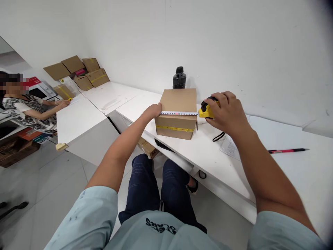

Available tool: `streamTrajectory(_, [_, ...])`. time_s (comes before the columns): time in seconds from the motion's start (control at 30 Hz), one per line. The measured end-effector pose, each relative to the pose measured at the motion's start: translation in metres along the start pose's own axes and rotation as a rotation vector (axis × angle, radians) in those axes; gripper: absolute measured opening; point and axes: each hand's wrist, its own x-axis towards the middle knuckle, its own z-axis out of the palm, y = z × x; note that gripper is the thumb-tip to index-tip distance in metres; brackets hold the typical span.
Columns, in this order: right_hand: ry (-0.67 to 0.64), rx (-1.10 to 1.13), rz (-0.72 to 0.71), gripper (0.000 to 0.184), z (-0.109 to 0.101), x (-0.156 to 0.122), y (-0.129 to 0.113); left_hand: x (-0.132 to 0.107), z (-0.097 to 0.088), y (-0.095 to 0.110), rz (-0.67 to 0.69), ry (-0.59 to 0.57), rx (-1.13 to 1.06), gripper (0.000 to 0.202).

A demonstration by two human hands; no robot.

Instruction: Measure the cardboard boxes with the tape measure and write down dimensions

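A brown cardboard box (pixel 178 101) with a yellow tape strip round its side sits on the white desk before me. Across its top near the front edge runs the white, numbered blade (pixel 179 113) of a tape measure. My left hand (pixel 153 111) is closed at the box's left edge, pinching the blade's end there; its fingertips are partly hidden. The yellow and black tape measure (pixel 206 108) is gripped in my right hand (pixel 227 110), just beyond the box's right edge. A black wrist strap (pixel 218 136) hangs below that hand onto the desk.
Behind the box stands a dark bottle (pixel 179 78). Paper sheets (pixel 231 147) and a red-black pen (pixel 288 151) lie to the right. At far left, a person (pixel 31 104) works at another table (pixel 80 114), near stacked cartons (pixel 97 78) and a microwave (pixel 41 91).
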Motion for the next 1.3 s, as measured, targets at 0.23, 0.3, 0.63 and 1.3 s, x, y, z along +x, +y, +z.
streamTrajectory(0.23, [-0.060, 0.037, 0.093, 0.051, -0.008, 0.002, -0.011, 0.002, 0.001, -0.001, -0.009, 0.000, -0.003, 0.077])
streamTrajectory(0.3, [-0.065, 0.036, 0.112, 0.046, -0.010, 0.003, -0.016, 0.001, 0.002, -0.002, -0.014, 0.003, -0.024, 0.077])
streamTrajectory(0.63, [0.019, -0.003, 0.122, 0.044, -0.001, 0.001, -0.023, 0.000, 0.007, -0.002, -0.014, -0.006, -0.082, 0.074])
streamTrajectory(1.3, [0.031, 0.017, 0.018, 0.062, -0.021, 0.004, -0.003, -0.056, -0.013, -0.005, -0.041, -0.397, -0.236, 0.066])
